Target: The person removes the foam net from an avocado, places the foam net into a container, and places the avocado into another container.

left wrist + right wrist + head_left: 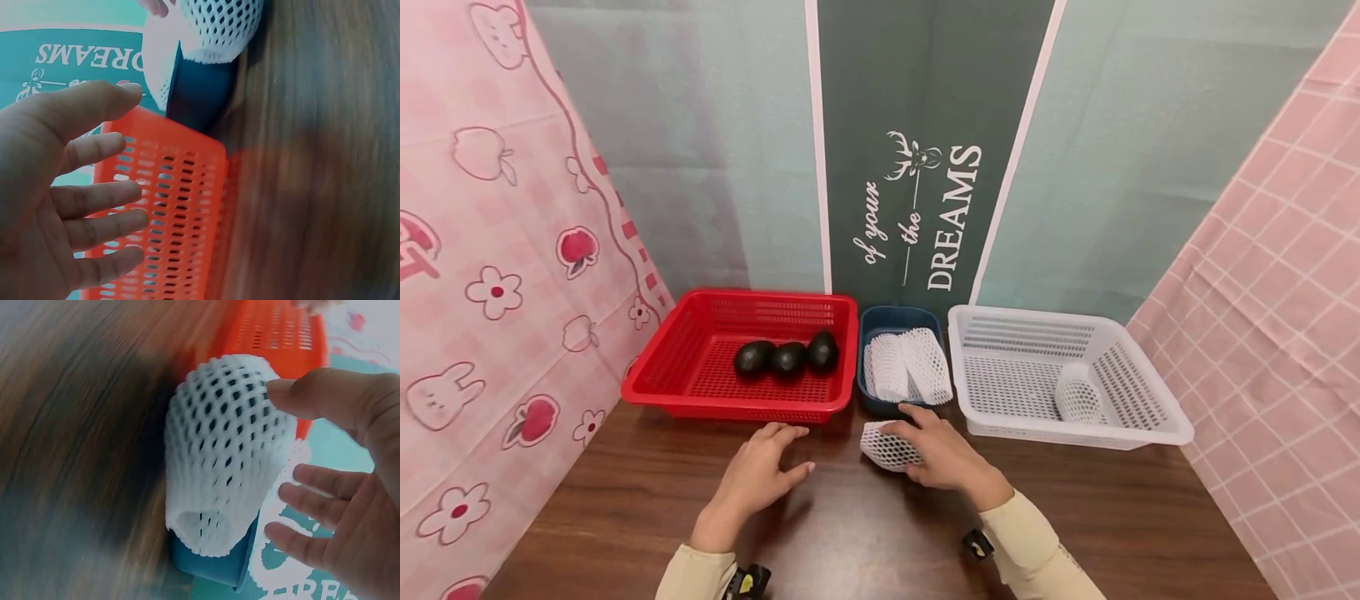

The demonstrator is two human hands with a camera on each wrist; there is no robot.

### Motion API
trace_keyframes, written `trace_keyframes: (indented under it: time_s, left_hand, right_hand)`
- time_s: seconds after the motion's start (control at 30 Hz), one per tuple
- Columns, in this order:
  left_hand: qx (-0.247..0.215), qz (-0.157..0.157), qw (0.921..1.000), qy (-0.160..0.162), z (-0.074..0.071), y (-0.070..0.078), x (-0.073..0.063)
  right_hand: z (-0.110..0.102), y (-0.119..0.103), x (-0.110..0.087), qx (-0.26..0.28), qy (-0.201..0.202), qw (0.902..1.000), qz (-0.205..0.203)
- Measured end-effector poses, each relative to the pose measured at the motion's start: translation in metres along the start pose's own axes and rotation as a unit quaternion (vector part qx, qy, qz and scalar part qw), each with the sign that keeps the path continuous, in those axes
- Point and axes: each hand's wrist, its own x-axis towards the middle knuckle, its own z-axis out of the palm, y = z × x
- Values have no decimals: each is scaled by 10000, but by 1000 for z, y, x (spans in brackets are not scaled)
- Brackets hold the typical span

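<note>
My right hand point(943, 454) pinches a dark avocado in a white foam net sleeve point(889, 447) in front of the small blue bin. In the right wrist view the thumb presses the sleeve point(228, 447); three fingers extend clear of it, and the index finger is hidden there. My left hand point(756, 473) is in front of the red basket point(700, 405), fingers loosely bent and holding nothing. Three dark avocados point(788, 359) lie in a row in that basket. White foam nets point(906, 367) lie in the blue bin point(877, 407).
To the right stands a white basket point(1075, 435) with one net-sleeved avocado point(1078, 396) inside. All the containers stand at the back of the brown wooden table point(842, 533), against a green cloth backdrop point(700, 167). Pink patterned cloths hang on both sides.
</note>
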Motion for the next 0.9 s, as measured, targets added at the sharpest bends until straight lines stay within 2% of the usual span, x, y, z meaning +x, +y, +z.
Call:
trace_keyframes:
  time_s: [0.17,0.3,0.43,0.63,0.73,0.9]
  left_hand:
    - [-397,184,9990,18,17,2,2]
    - [-698,210,9973,10,29,4,5]
    - [-885,257,9957,-56,39,7,10]
    - [-1031,327,9940,-158,50,12,17]
    - [-1194,398,9920,-90,55,13,18]
    - [-1931,317,9807,-67,65,13,23]
  right_hand:
    - [0,1,-10,427,223,9968,643]
    - [2,2,-17,750,380,9919,950]
    - [4,4,-22,845,494,9880,1197]
    - [6,5,-27,799,647,9854,1355]
    - [9,5,-28,788,717,9848,1374]
    - [10,6,-30,823,816,9802,1608]
